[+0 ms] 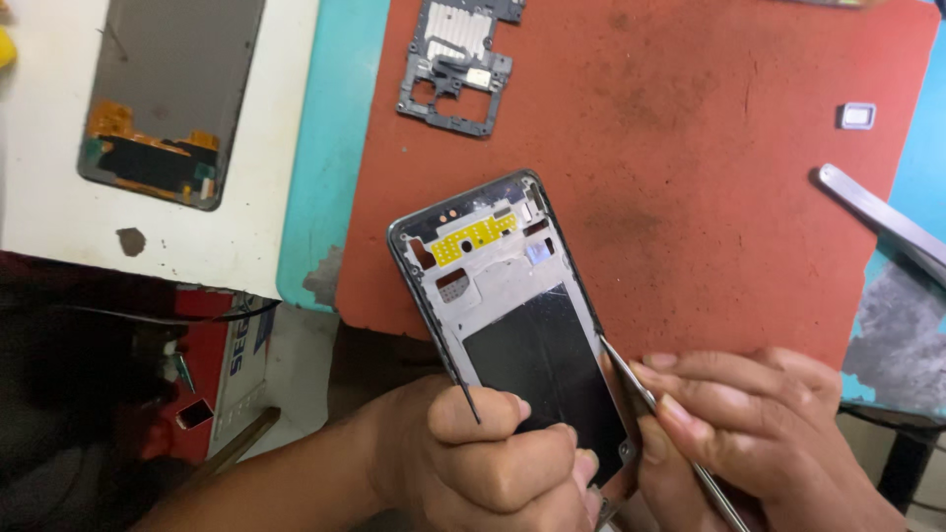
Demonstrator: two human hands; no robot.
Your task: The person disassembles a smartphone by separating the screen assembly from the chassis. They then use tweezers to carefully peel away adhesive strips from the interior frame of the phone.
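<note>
An opened phone frame [498, 296] with a black panel, grey metal parts and a yellow strip near its top lies tilted at the near edge of a red-brown mat [690, 167]. My left hand [493, 458] grips the frame's lower end, thumb pressed along its left edge. My right hand [759, 433] holds thin metal tweezers [631, 379], whose tip rests against the frame's right edge.
A grey inner phone plate [458, 64] lies at the mat's far side. A detached screen panel [168, 99] rests face down on a white board at the left. A small tray piece [857, 115] and a flat metal tool [877, 217] sit at the right.
</note>
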